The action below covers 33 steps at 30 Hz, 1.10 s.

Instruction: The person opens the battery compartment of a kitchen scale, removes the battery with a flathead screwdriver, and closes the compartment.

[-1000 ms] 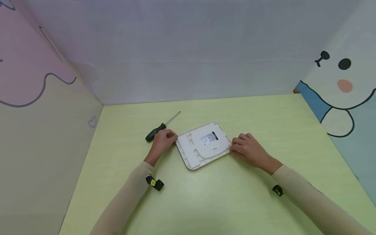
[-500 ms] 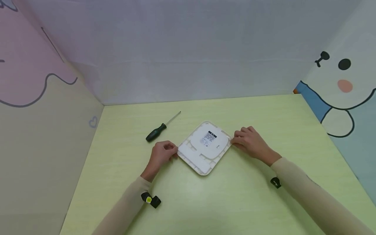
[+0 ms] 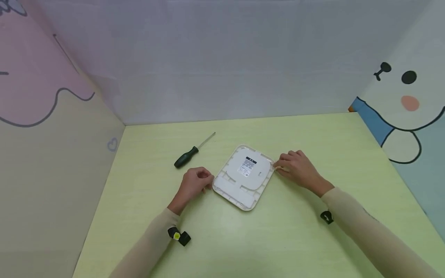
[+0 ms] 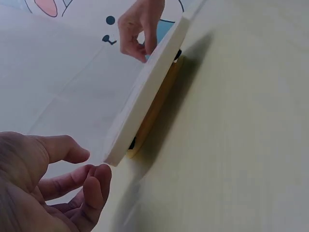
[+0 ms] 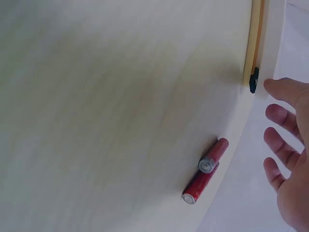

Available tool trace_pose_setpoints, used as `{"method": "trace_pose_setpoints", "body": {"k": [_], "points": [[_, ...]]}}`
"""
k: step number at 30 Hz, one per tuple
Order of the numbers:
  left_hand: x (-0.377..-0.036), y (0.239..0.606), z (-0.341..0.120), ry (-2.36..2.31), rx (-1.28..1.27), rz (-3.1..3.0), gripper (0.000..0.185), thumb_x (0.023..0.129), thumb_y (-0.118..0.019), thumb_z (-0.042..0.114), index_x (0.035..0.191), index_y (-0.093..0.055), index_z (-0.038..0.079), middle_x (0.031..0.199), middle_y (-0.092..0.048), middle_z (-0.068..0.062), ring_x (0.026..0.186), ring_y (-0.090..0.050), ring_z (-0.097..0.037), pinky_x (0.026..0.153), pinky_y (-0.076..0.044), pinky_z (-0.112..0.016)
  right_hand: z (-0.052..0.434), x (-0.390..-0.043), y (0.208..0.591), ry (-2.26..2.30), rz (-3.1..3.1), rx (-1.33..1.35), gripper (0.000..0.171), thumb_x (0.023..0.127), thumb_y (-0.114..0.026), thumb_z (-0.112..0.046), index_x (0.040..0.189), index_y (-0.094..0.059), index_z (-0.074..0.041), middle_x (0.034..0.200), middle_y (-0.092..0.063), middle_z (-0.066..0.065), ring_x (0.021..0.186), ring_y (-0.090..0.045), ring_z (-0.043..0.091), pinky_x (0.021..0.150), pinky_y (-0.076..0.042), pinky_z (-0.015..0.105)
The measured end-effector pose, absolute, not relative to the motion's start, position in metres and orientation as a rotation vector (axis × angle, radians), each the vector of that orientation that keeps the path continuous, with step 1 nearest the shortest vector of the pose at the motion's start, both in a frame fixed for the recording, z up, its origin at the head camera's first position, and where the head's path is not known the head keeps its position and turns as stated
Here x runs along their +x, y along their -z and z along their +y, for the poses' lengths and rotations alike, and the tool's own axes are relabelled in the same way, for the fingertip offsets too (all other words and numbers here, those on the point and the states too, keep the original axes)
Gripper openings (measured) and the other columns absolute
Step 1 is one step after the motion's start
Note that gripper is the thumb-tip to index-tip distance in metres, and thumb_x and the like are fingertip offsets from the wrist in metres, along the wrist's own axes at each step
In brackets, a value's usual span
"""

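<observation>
Pale green tabletop (image 3: 278,239) in front of me, white square plastic device (image 3: 245,177) lying face-down mid-table, right hand (image 3: 296,169) touching its right edge with fingers loosely apart, left hand (image 3: 193,184) just left of it, fingers curled and holding nothing, black-handled screwdriver (image 3: 192,151) far left, two red batteries (image 5: 204,170) lying by the device's edge.

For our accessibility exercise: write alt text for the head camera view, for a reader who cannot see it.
A white flat device lies label-up on a pale green table, the left hand and right hand at its opposite edges. A green-handled screwdriver lies beyond the left hand.
</observation>
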<state>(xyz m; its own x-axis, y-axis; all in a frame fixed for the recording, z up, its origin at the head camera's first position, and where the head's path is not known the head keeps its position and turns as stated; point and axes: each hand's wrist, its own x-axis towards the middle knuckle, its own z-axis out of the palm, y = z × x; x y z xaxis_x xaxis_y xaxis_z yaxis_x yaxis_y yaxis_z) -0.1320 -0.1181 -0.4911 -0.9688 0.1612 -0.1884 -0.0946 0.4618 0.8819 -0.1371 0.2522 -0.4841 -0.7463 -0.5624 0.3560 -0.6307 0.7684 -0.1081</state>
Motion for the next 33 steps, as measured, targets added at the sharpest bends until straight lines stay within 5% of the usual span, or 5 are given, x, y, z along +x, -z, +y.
{"method": "trace_pose_setpoints", "body": {"k": [13,22,33], "points": [[-0.189,0.479,-0.089,-1.171,0.285,2.544,0.013,0.088,-0.072,0.025,0.083,-0.072,0.012,0.072,-0.067,-0.003,0.059,-0.058,-0.015,0.052,-0.046,-0.025,0.220,-0.104,0.490,-0.567,-2.960,0.387,0.021,0.089,-0.069,-0.029,0.074,-0.072,-0.016,0.062,-0.061,-0.008,0.059,-0.048,0.008,0.074,-0.041,0.041],[-0.193,0.480,-0.082,-1.051,0.290,2.583,0.014,0.086,-0.073,0.024,0.078,-0.071,0.013,0.076,-0.067,-0.001,0.066,-0.056,-0.014,0.057,-0.044,-0.025,0.205,-0.098,0.488,-0.760,-2.980,0.249,0.019,0.087,-0.071,-0.024,0.072,-0.071,-0.012,0.061,-0.060,-0.006,0.056,-0.045,0.008,0.060,-0.036,0.025],[-0.178,0.482,-0.084,-1.080,0.212,2.622,0.016,0.084,-0.075,0.025,0.073,-0.072,0.014,0.071,-0.066,0.001,0.065,-0.056,-0.014,0.056,-0.044,-0.024,0.201,-0.105,0.487,-0.818,-3.022,0.141,0.019,0.087,-0.067,-0.024,0.078,-0.073,-0.008,0.062,-0.061,-0.002,0.055,-0.048,0.011,0.054,-0.036,0.023]]}}
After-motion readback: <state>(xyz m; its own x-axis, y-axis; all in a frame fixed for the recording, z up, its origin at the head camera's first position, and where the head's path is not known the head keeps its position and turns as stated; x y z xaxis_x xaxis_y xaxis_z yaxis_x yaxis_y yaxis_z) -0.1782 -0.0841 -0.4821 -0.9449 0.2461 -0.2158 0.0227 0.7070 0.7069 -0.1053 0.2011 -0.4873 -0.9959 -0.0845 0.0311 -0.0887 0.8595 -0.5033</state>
